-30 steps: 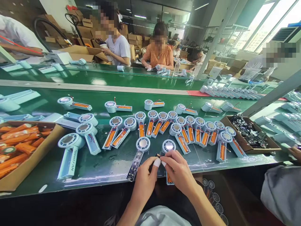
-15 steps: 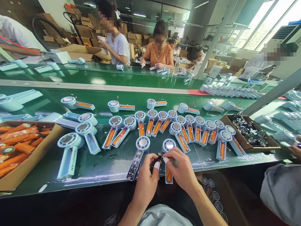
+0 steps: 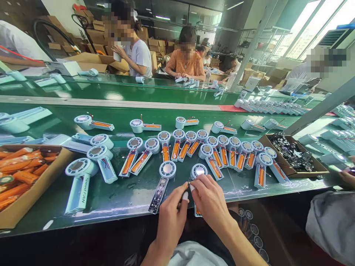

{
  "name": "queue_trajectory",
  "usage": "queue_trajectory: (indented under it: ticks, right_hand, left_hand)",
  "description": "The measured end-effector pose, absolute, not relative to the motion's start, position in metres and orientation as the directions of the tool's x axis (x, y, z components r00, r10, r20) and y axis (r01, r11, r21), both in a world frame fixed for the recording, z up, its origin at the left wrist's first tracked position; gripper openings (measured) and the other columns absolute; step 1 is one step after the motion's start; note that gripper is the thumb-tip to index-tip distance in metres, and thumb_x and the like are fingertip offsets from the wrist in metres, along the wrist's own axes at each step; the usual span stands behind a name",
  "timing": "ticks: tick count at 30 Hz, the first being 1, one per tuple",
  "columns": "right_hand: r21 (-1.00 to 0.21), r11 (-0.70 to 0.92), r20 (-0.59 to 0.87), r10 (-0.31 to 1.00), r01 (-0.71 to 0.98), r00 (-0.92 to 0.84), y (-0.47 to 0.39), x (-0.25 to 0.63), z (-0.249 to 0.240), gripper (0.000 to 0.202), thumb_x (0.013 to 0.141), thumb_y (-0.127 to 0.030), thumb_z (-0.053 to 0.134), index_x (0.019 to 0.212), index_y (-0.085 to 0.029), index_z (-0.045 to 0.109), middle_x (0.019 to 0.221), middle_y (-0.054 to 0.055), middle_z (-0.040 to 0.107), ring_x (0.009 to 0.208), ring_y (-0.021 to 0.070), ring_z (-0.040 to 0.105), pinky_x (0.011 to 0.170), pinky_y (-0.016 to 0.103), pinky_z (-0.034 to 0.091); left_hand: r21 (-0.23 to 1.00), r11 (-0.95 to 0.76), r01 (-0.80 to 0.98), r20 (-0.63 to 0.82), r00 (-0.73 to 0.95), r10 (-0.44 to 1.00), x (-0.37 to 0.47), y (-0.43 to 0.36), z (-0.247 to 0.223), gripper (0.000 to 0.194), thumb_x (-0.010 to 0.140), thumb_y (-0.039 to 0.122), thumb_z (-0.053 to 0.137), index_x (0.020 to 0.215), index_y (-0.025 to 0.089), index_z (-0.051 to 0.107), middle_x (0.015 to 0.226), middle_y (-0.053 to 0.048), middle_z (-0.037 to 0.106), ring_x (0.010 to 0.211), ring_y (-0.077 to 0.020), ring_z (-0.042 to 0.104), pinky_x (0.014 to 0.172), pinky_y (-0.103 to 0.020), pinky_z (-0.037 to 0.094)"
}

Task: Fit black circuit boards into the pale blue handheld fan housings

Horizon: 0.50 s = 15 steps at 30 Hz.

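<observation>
Your L hand (image 3: 172, 210) is pinching a small part (image 3: 189, 182), mostly hidden, prob. steadying it for R hand (image 3: 209, 195), whose grip you're screening, so can't tell. R hand's partly covering a fan (image 3: 199, 170), prob. kept close; another fan (image 3: 167, 170)'s lying beyond L hand.

I am holding my bare left hand (image 3: 172, 207) with its index finger and white-covered thumb (image 3: 185, 197) bending inward. My bare right hand (image 3: 210, 195) is arching knuckles-up just beside it; both bare forearms (image 3: 242, 239) are converging from below.
</observation>
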State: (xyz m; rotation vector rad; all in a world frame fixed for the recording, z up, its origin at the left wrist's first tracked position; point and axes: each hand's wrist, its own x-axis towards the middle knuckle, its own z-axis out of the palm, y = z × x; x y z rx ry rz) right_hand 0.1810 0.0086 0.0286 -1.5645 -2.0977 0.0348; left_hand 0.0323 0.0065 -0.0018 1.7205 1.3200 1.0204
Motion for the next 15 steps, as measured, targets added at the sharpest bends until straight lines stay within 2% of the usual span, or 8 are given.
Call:
queue_trajectory:
  ticks: [3, 9, 12, 15]
  right_hand:
    - [-0.356, 0.343, 0.359, 0.909, 0.869, -0.211, 0.011, 0.184, 0.030, 0.019, 0.094, -0.009, 0.050, 0.091, -0.021, 0.065, 0.091, 0.007, 0.065, 0.079, 0.0223, 0.057, 0.071, 0.034, 0.047]
    - [-0.589, 0.368, 0.315, 0.924, 0.719, -0.215, 0.018, 0.200, 0.028, 0.027, 0.097, -0.011, 0.049, 0.114, -0.023, 0.066, 0.106, 0.006, 0.067, 0.096, 0.0212, 0.063, 0.082, 0.032, 0.051]
    - [-0.639, 0.352, 0.274, 0.935, 0.684, -0.225, 0.016, 0.203, 0.030, 0.022, 0.098, -0.014, 0.052, 0.107, -0.023, 0.070, 0.100, 0.005, 0.068, 0.091, 0.0207, 0.062, 0.080, 0.032, 0.051]
    - [-0.620, 0.321, 0.264, 0.945, 0.716, -0.194, 0.014, 0.201, 0.030, 0.020, 0.097, -0.016, 0.054, 0.101, -0.022, 0.072, 0.095, 0.006, 0.069, 0.086, 0.0213, 0.060, 0.077, 0.034, 0.051]
  left_hand:
    - [0.887, -0.245, 0.393, 0.193, 0.168, 0.967, 0.030, 0.008, -0.002, 0.037, 0.093, 0.027, 0.046, 0.119, 0.021, 0.072, 0.121, -0.008, 0.075, 0.107, -0.0241, 0.072, 0.093, -0.037, 0.059]
    - [0.967, -0.054, 0.247, -0.011, 0.254, 0.967, 0.021, 0.020, 0.012, 0.037, 0.092, 0.034, 0.050, 0.119, 0.023, 0.073, 0.117, -0.008, 0.076, 0.073, -0.0184, 0.073, 0.065, -0.030, 0.062]
    - [0.982, 0.002, 0.190, -0.063, 0.314, 0.947, 0.019, 0.023, 0.016, 0.036, 0.091, 0.035, 0.053, 0.117, 0.023, 0.074, 0.115, -0.007, 0.077, 0.071, -0.0165, 0.071, 0.062, -0.027, 0.061]
    - [0.986, 0.049, 0.158, -0.103, 0.351, 0.931, 0.018, 0.025, 0.013, 0.035, 0.090, 0.037, 0.055, 0.118, 0.025, 0.074, 0.114, -0.006, 0.076, 0.071, -0.0157, 0.070, 0.062, -0.027, 0.061]
